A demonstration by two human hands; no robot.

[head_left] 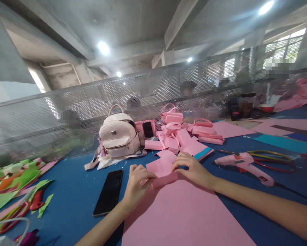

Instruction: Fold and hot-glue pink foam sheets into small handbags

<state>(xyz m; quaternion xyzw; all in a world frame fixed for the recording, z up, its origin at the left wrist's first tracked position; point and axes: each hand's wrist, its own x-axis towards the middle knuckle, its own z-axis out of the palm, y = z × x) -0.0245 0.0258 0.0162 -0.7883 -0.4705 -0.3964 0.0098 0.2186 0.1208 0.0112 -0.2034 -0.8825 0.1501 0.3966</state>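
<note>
Both hands pinch a small piece of folded pink paper [164, 171] above a large flat pink sheet [184, 215]. At its left side, the thumb and fingers of my left hand [139, 182] are closed on the edge. My right hand [191, 169] grips the opposite side, fingers bent over it. A crease runs along the lower part of the piece, and its upper part stands up. Just left of my left hand a black smartphone [108, 193] lies face up. A pink glue gun [245, 165] rests on its side to the right of my right hand.
A pale backpack [120, 136] and folded pink paper pieces [176, 135] stand at the back before a perforated metal screen [87, 102]. Scissors [17, 213] and green paper scraps [20, 182] lie at left. Yellow- and red-handled scissors [268, 157] sit behind the glue gun.
</note>
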